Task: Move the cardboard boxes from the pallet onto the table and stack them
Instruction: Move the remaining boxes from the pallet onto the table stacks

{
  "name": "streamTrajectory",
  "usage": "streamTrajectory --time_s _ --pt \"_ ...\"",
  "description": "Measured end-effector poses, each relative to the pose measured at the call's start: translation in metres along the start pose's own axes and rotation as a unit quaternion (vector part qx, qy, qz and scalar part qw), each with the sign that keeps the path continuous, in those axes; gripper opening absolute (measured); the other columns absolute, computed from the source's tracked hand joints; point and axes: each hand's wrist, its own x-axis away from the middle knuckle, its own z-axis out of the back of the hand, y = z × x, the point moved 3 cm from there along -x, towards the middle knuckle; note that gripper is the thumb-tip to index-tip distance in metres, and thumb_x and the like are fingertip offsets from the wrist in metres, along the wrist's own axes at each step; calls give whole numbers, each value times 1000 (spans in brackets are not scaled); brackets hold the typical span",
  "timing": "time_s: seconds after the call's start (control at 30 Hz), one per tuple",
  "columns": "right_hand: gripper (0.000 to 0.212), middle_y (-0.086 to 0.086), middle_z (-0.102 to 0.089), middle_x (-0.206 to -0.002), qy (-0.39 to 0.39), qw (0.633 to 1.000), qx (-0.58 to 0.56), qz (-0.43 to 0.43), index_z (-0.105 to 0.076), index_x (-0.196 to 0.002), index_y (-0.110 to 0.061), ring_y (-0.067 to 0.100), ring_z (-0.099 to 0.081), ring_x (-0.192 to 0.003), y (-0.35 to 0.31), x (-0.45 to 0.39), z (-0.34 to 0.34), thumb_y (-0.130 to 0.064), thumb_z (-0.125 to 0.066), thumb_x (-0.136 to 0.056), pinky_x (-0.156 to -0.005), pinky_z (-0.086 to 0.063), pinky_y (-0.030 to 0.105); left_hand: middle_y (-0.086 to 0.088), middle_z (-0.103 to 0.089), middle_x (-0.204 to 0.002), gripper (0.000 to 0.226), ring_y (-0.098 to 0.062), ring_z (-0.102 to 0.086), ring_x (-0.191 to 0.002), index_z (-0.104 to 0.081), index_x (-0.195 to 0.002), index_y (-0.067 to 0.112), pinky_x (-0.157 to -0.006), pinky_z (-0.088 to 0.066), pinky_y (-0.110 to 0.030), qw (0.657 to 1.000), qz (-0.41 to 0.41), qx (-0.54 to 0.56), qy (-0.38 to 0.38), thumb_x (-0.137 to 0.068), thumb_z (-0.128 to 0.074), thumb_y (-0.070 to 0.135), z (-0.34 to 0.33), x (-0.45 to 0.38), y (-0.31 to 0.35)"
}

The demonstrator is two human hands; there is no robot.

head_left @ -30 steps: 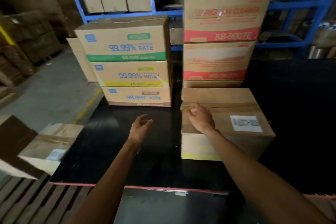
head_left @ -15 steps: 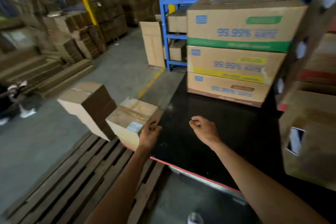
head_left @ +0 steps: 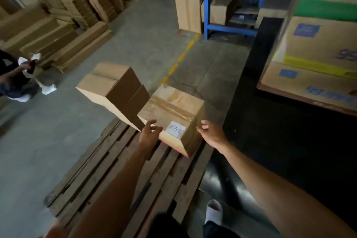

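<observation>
On pallet (head_left: 108, 170): two boxes left, taped box (head_left: 172, 110) and plain box (head_left: 114, 87).
Counter (head_left: 289, 141): printed boxes (head_left: 316, 60) stacked.
Hands: left hand (head_left: 149, 134) and right hand (head_left: 211, 134) spread, flanking taped box, no grip yet.

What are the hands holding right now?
Nothing yet. The left hand touches the taped box at its near left corner; the right hand hovers open beside it.

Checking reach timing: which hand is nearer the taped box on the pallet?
Left. The left hand touches the taped box at its near left corner; the right hand hovers just off its right side.
</observation>
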Motion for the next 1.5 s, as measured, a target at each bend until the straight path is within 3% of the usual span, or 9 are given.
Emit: streamTrajectory --time_s 0.3,0.57,0.7,0.8,0.9,1.07,1.27,1.37,1.5 --pt "60 8 -45 -149 25 993 -25 -116 -36 -149 -9 26 -39 -140 -22 -141 -48 -27 -62 -97 -104 -32 23 -11 -55 -128 57 -27 -57 -113 -49 -142 14 -103 -46 -45 996 4 -85 -35 -90 -72 17 33 -186 29" --pt "68 -6 -48 -127 119 940 -208 -244 -35 -148 -15 15 -48 -123 21 -258 -119 -21 -71 -91 -90 -37 16 -16 -41 -155 114 -37 -43 -138 -25 -158 22 -108 -43 -39 937 -32 -315 -149 -68 -73 72 24 -425 -35" --pt "84 6 -51 -144 153 869 -297 -365 -33 -151 -15 28 -51 -130 50 -290 -143 -43 -76 -83 -91 -42 32 -7 -53 -143 70 -12 -58 -110 -44 -145 23 -91 -51 -22 962 -7 -184 -200 -84 -78 28 18 -435 -27" --pt "82 6 -50 -147 159 848 -328 -385 -38 -149 -15 28 -48 -134 71 -290 -161 -49 -73 -83 -94 -43 32 -11 -57 -140 39 -21 -60 -120 -61 -125 18 -114 -36 -38 943 91 -160 -279 -94 -61 41 17 -427 -46" --pt "102 8 -33 -159 147 836 -346 -400 -21 -156 -19 31 -38 -141 78 -279 -178 -68 -65 -79 -105 -38 40 7 -43 -147 78 -13 -43 -132 -59 -125 31 -109 -26 -30 919 132 -140 -344 -66 -62 83 16 -419 -53" --pt "72 -4 -60 -122 159 886 -292 -323 -42 -145 -23 6 -62 -81 58 -272 -159 -57 -65 -86 -52 -45 14 -3 -62 -130 85 -18 -59 -112 -67 -121 24 -100 -39 -36 940 141 -125 -284 -57 -72 81 42 -413 -45" --pt "93 6 -46 -151 173 923 -251 -235 -31 -153 -16 26 -49 -134 -4 -220 -85 -60 -70 -81 -96 -46 26 10 -71 -78 16 -1 -61 -61 -78 -95 40 -61 -47 -15 971 63 -59 -223 -84 -73 50 74 -330 39" --pt "54 -15 -66 -109 201 941 -227 -152 -58 -130 -25 20 -61 -115 -39 -168 -39 -53 -69 -86 -73 -44 4 6 -78 -101 47 -4 -74 -87 -66 -123 16 -69 -56 -16 976 -9 -31 -215 -81 -73 37 86 -258 87" --pt "32 -25 -61 -84 231 951 -198 -55 -62 -98 -36 11 -66 -90 -75 -98 15 -64 -65 -84 -75 -51 20 -10 -72 -121 47 -23 -72 -104 -62 -131 11 -75 -60 -27 974 -66 43 -211 -88 -69 30 101 -168 130"
